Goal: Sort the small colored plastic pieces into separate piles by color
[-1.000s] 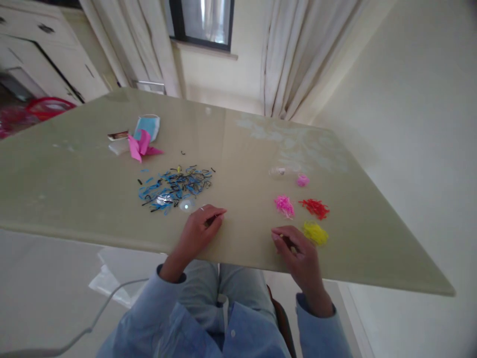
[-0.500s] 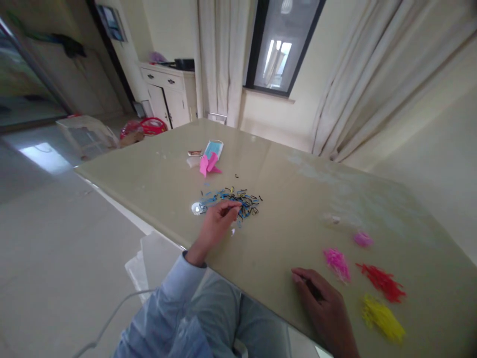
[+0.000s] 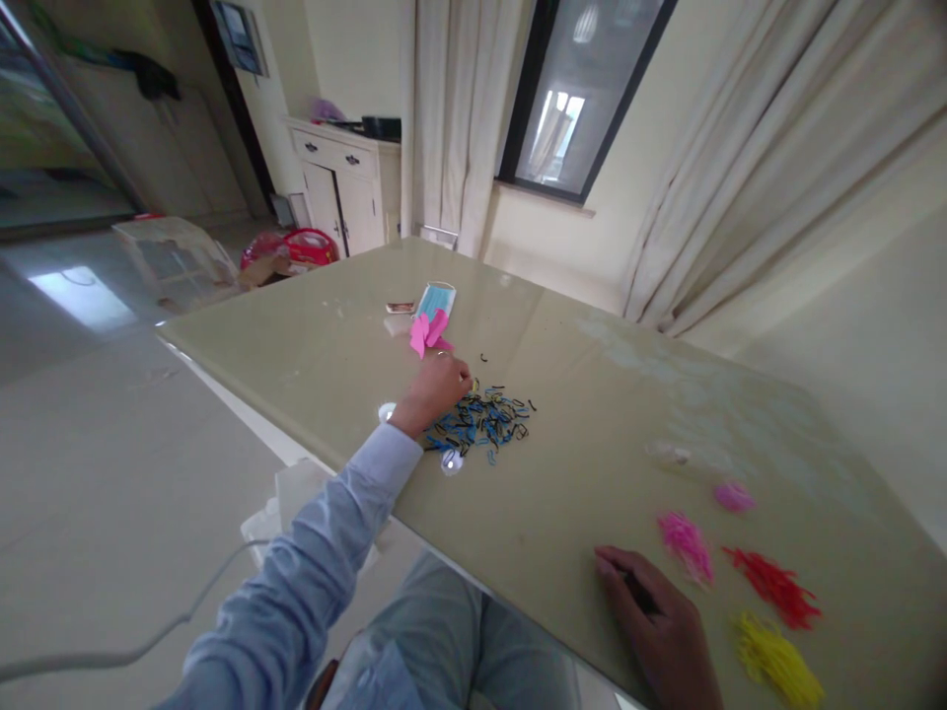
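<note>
Your left hand (image 3: 439, 383) has shifted to the far edge of the blue-and-black pile (image 3: 484, 422) on the worktop (image 3: 533, 532), near a yellow piece (image 3: 475, 386); its fingers curl, as does your right hand (image 3: 662, 621), any hold impossible to tell.

A long, creased light-blue sleeve (image 3: 315, 552) with a smoother cuff (image 3: 398, 456), faded blue-grey trousers (image 3: 429, 616) and a slim silvery ring (image 3: 444, 353).

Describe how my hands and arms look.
The ungloved left hand wears what looks like a thin ring; the right hand, also ungloved, shows none. The left sleeve is long, wrinkled and light blue; the right sleeve is out of view.
</note>
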`<control>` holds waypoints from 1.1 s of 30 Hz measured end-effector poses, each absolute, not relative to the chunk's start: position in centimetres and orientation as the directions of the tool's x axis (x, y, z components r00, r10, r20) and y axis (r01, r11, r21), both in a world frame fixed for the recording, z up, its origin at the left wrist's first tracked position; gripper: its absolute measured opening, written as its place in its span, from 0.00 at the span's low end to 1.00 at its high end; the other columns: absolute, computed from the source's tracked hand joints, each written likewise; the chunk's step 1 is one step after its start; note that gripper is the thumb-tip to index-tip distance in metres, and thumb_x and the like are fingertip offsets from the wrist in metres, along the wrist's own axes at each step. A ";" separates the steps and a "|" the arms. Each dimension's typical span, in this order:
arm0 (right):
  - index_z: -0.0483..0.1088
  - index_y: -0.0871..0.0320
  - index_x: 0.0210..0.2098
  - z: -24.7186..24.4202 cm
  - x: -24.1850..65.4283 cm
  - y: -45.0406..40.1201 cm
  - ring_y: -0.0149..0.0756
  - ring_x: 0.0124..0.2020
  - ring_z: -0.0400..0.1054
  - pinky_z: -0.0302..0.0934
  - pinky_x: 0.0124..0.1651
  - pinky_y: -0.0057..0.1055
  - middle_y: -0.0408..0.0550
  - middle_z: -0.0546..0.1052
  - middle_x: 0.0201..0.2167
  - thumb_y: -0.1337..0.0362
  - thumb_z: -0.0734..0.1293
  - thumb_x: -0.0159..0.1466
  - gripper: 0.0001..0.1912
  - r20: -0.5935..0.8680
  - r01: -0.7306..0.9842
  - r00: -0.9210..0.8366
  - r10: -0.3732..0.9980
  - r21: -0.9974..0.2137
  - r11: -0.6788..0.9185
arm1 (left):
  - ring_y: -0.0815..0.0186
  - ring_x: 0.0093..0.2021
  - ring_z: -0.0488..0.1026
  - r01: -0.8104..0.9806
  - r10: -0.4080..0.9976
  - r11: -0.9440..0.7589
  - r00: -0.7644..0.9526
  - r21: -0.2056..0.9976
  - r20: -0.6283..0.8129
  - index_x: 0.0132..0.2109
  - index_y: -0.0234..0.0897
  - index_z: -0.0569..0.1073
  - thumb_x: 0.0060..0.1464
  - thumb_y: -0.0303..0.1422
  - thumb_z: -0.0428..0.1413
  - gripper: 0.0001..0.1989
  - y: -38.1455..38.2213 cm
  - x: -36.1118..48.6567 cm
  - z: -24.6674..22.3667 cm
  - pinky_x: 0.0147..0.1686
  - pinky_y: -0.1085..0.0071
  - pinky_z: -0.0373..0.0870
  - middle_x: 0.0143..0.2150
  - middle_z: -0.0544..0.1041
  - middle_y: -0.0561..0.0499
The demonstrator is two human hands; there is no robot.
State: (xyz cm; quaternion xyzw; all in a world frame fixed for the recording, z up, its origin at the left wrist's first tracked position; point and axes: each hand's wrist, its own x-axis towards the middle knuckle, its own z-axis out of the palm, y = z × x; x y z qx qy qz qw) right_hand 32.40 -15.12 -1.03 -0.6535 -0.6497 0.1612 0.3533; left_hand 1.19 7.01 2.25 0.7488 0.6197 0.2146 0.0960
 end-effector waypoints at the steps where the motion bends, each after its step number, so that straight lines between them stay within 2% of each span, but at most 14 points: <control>1: 0.81 0.53 0.32 -1.1 32.4 -15.1 0.41 0.28 0.78 0.75 0.32 0.29 0.49 0.83 0.30 0.45 0.67 0.61 0.19 0.248 0.731 0.114 0.962 -0.676 0.087 | 0.56 0.43 0.77 0.892 0.970 -0.219 0.154 0.395 0.189 0.38 0.35 0.84 0.56 0.33 0.56 0.12 7.4 1.5 2.1 0.48 0.63 0.71 0.39 0.82 0.40; 6: 0.81 0.53 0.32 -1.2 32.5 -15.1 0.42 0.29 0.79 0.75 0.31 0.30 0.50 0.83 0.31 0.45 0.67 0.60 0.20 0.244 0.711 0.145 0.959 -0.700 0.071 | 0.57 0.40 0.77 0.912 0.975 -0.212 0.175 0.350 0.137 0.39 0.37 0.84 0.53 0.36 0.57 0.12 8.2 2.5 1.2 0.41 0.65 0.72 0.42 0.81 0.40; 14: 0.81 0.54 0.32 -1.3 32.5 -15.1 0.42 0.27 0.78 0.75 0.32 0.31 0.51 0.83 0.30 0.45 0.67 0.61 0.20 0.238 0.703 0.145 0.960 -0.708 0.070 | 0.55 0.44 0.76 0.928 0.976 -0.211 0.183 0.308 0.116 0.41 0.32 0.82 0.59 0.31 0.50 0.15 8.0 2.9 1.0 0.44 0.64 0.71 0.44 0.79 0.37; 18: 0.81 0.55 0.32 -1.3 32.5 -15.1 0.41 0.26 0.77 0.74 0.30 0.31 0.50 0.83 0.29 0.45 0.67 0.61 0.20 0.247 0.695 0.145 0.958 -0.714 0.079 | 0.56 0.44 0.76 0.916 0.969 -0.240 0.208 0.320 0.130 0.44 0.29 0.79 0.63 0.28 0.47 0.16 7.1 2.8 1.1 0.45 0.64 0.71 0.46 0.77 0.36; 26: 0.80 0.54 0.33 -1.4 32.6 -15.3 0.41 0.28 0.77 0.73 0.32 0.31 0.50 0.82 0.30 0.48 0.67 0.62 0.17 0.228 0.681 0.140 0.963 -0.728 0.074 | 0.57 0.44 0.75 0.886 0.964 -0.247 0.184 0.393 0.191 0.42 0.32 0.78 0.63 0.28 0.48 0.13 4.4 1.4 2.2 0.46 0.64 0.69 0.43 0.78 0.40; 28: 0.80 0.54 0.33 -1.4 32.6 -15.3 0.40 0.28 0.76 0.73 0.32 0.31 0.49 0.82 0.29 0.48 0.67 0.62 0.17 0.221 0.675 0.138 0.966 -0.734 0.071 | 0.59 0.43 0.74 0.828 0.957 -0.263 0.161 0.495 0.240 0.40 0.33 0.77 0.62 0.29 0.50 0.11 3.1 1.6 2.5 0.44 0.66 0.69 0.41 0.78 0.42; 29: 0.80 0.54 0.34 -1.4 32.7 -15.3 0.40 0.27 0.76 0.72 0.32 0.31 0.49 0.82 0.28 0.48 0.67 0.62 0.17 0.215 0.673 0.137 0.967 -0.737 0.068 | 0.61 0.40 0.74 0.754 0.955 -0.273 0.138 0.597 0.263 0.38 0.34 0.77 0.62 0.30 0.51 0.10 2.3 1.8 2.5 0.42 0.68 0.69 0.39 0.78 0.44; 31: 0.80 0.55 0.34 -1.5 32.7 -15.4 0.38 0.25 0.74 0.71 0.31 0.30 0.48 0.81 0.27 0.49 0.67 0.63 0.17 0.208 0.667 0.135 0.969 -0.742 0.066 | 0.67 0.30 0.70 0.447 0.969 -0.238 0.048 0.862 0.243 0.34 0.35 0.76 0.60 0.33 0.55 0.09 0.3 2.8 2.5 0.32 0.72 0.66 0.29 0.75 0.50; 32: 0.80 0.55 0.35 -1.5 32.7 -15.4 0.37 0.25 0.74 0.70 0.30 0.30 0.48 0.81 0.27 0.50 0.67 0.63 0.17 0.205 0.663 0.135 0.970 -0.745 0.065 | 0.70 0.25 0.66 0.239 0.986 -0.167 0.026 0.957 0.166 0.33 0.35 0.75 0.59 0.37 0.56 0.11 -0.8 3.5 2.3 0.26 0.75 0.62 0.25 0.71 0.54; 33: 0.80 0.55 0.35 -1.6 32.7 -15.4 0.37 0.24 0.73 0.70 0.30 0.29 0.48 0.81 0.27 0.50 0.67 0.63 0.16 0.204 0.660 0.135 0.970 -0.748 0.065 | 0.73 0.21 0.62 0.003 0.996 -0.084 0.002 0.996 0.084 0.34 0.34 0.75 0.57 0.40 0.59 0.12 -1.9 4.3 2.2 0.22 0.77 0.59 0.23 0.67 0.56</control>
